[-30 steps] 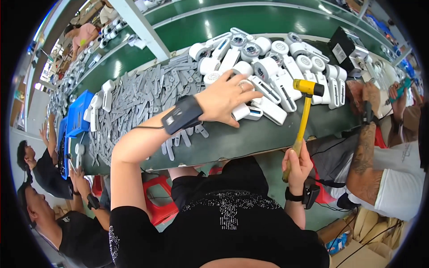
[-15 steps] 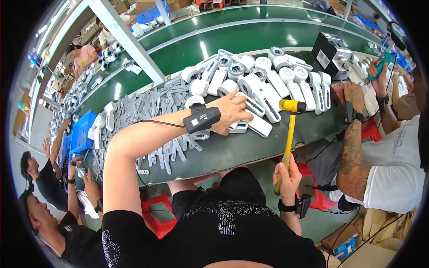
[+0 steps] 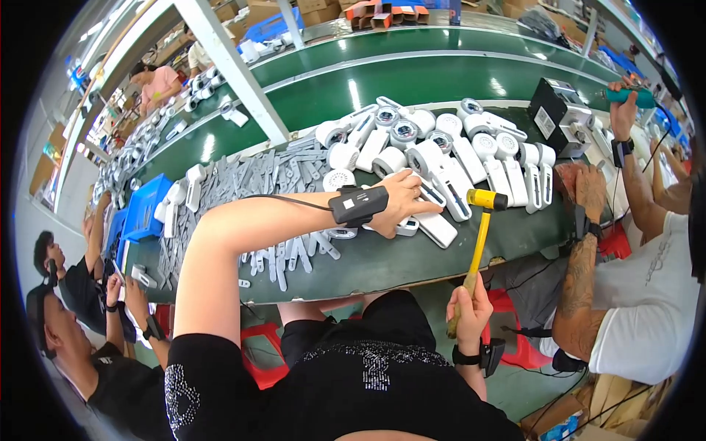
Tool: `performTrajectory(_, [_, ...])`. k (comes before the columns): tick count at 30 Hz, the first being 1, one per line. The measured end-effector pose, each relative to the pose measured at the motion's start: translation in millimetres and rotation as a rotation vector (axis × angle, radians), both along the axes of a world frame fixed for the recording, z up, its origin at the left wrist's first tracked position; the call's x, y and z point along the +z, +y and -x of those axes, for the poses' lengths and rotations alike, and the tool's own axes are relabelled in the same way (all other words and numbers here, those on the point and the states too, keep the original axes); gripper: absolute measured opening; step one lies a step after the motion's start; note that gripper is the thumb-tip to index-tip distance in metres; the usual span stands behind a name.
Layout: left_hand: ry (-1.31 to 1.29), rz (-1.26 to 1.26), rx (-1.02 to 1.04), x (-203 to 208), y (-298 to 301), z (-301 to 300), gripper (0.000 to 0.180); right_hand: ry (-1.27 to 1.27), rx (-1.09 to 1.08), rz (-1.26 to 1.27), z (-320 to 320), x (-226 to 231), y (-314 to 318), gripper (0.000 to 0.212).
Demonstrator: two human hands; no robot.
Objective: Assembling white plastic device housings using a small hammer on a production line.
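Observation:
My left hand (image 3: 400, 208) lies over a pile of white handheld fans (image 3: 465, 159), fingers stretched and spread across their bodies. A white fan handle (image 3: 437, 229) juts out beside its fingertips. What lies under the palm is hidden. My right hand (image 3: 471, 309), closed around the grip, holds up a mallet (image 3: 480, 246) with a yellow and black head and a yellow shaft, in front of the bench edge. Many flat grey plastic strips (image 3: 257, 184) lie heaped left of the fans, partly behind my left forearm.
A blue bin (image 3: 147, 208) stands at the bench's left. At the back right sits a black and silver machine (image 3: 560, 117). A green conveyor (image 3: 382, 73) runs behind. To my right, a co-worker's tattooed arm (image 3: 577, 272) reaches onto the bench; other people sit at my left.
The whole view has shifted, putting the bench slightly lower and further right. My left hand stays over the fans, and my right hand still holds the mallet raised.

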State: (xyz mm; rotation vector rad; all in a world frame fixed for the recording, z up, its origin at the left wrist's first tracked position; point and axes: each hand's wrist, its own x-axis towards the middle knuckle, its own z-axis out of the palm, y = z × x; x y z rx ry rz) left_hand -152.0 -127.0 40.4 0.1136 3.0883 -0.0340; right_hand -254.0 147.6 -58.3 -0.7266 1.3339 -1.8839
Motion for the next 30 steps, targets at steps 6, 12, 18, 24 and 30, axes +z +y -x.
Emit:
performTrajectory(6, [0.027,0.051,-0.005,-1.1,4.7,-5.2,0.091,-0.002,-0.012,0.004,1.7,-0.9,0.5,0.048])
performTrajectory(12, [0.303,0.077,-0.056,21.2,6.5,-22.7,0.077,-0.042,-0.069,0.014,3.3,7.0,-2.7,0.046])
performTrajectory(18, [0.512,0.179,0.206,91.9,-9.1,-80.6,0.092,-0.033,-0.050,0.042,1.8,14.5,-15.1,0.043])
performTrajectory(24, [0.578,0.467,0.618,126.8,-69.1,-232.7,0.077,-0.074,0.048,0.045,-21.4,19.2,-52.6,0.046])
performTrajectory(30, [0.536,0.749,0.950,113.9,-133.6,-421.5,0.072,0.092,0.069,0.000,-42.9,12.3,-77.1,0.048])
